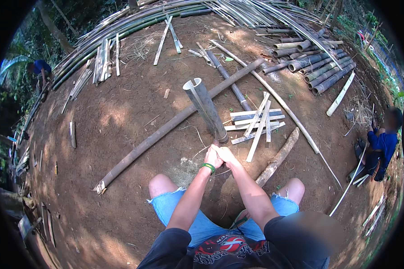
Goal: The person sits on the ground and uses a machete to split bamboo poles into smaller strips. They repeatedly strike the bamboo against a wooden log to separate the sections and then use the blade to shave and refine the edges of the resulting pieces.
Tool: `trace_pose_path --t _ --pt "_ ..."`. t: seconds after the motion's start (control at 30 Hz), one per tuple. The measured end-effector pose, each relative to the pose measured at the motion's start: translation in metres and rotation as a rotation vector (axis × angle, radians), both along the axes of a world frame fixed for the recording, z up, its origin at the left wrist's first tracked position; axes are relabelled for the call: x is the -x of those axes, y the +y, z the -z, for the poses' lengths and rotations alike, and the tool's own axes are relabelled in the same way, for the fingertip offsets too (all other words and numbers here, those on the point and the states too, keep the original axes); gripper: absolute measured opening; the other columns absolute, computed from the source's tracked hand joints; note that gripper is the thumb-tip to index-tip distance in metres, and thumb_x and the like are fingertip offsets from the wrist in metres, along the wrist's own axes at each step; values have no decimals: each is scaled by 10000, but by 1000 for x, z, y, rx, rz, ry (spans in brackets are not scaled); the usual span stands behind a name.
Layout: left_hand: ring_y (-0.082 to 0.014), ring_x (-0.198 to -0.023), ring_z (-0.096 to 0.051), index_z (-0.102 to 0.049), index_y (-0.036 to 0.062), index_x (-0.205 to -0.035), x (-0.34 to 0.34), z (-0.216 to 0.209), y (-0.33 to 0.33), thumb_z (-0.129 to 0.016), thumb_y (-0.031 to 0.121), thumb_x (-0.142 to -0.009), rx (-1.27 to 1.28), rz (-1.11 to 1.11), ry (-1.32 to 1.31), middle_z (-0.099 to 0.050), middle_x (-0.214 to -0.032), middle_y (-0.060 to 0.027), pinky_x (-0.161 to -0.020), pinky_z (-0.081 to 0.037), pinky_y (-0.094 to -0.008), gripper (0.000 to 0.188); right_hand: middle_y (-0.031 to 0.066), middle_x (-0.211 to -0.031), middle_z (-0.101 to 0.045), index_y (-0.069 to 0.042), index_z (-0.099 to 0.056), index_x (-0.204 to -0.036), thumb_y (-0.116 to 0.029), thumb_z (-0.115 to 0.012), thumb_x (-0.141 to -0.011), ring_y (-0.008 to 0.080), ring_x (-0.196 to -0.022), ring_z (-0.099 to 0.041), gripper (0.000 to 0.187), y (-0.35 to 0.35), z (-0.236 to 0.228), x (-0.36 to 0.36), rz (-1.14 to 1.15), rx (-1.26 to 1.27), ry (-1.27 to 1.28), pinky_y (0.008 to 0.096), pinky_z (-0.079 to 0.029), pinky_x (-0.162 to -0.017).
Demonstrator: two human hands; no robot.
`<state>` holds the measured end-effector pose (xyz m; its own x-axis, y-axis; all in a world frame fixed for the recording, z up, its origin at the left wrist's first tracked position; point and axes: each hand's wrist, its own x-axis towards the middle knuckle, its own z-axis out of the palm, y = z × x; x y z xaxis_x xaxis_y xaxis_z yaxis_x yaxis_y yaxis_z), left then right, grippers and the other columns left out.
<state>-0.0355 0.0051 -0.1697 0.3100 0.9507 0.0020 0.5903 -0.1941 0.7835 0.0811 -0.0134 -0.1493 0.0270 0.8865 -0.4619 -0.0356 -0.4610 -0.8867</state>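
Note:
Both my hands are closed together in front of my knees, at the near end of a thick, greyish bamboo section [206, 110]. My left hand [212, 157], with a green band at its wrist, presses against my right hand [225, 154]. Something short and dark brown, like a handle end, shows just past my fingers; what it belongs to is hidden. The bamboo leans away from me, its pale hollow end up, with a lengthwise split down its side. Its far part passes over a long brown bamboo pole [159, 133] lying on the ground.
Right of my hands lie split bamboo strips [258, 121] and a rough log [279, 157]. A thin pole [280, 101] slants beyond them. Cut bamboo lengths [325, 71] are stacked at far right. One person [381, 143] crouches at right; another [41, 69] bends at far left.

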Motion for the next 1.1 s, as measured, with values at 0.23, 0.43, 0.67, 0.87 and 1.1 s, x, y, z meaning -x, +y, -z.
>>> trace_pose_path --t 0.23,0.43,0.67,0.87,1.1 --pt "-216 -975 -649 -525 23 -1418 47 -51 -15 -743 382 -913 146 -64 -255 -677 -1055 -107 -864 -524 -353 656 274 -986 -711 13 -695 -985 -505 -648 -893 423 -996 -690 528 -33 -25 -9 22 116 -786 502 -523 -875" --pt "-298 -1491 -293 -188 156 -1611 47 -139 41 -393 664 -998 29 -445 -944 -377 -1571 -154 -1191 -172 -581 822 278 -955 -706 35 -669 -970 -499 -653 -907 432 -962 -686 538 -92 -35 14 53 105 -672 507 -522 -848" --pt "-282 -1297 -529 -520 -28 -1388 5 -174 71 -568 481 -998 -35 -362 -762 -579 -1384 -204 -1096 -380 -384 643 288 -962 -705 24 -679 -950 -447 -702 -868 414 -979 -698 479 -99 -42 42 35 178 -723 497 -532 -840" --pt "-266 -1161 -618 -591 -9 -1275 -12 -161 84 -614 304 -935 0 -280 -811 -674 -1219 -166 -1009 -453 -377 462 265 -947 -714 55 -667 -967 -268 -715 -817 383 -975 -708 360 -94 -22 33 -60 283 -614 470 -539 -836" --pt "-257 -1165 -589 -551 -9 -1288 49 -158 79 -456 159 -867 88 -230 -1014 -657 -1208 -150 -1080 -394 -364 463 -2 -624 -507 -76 -548 -813 -29 -656 -889 107 -498 -475 140 -99 27 8 174 452 229 308 -431 -434"
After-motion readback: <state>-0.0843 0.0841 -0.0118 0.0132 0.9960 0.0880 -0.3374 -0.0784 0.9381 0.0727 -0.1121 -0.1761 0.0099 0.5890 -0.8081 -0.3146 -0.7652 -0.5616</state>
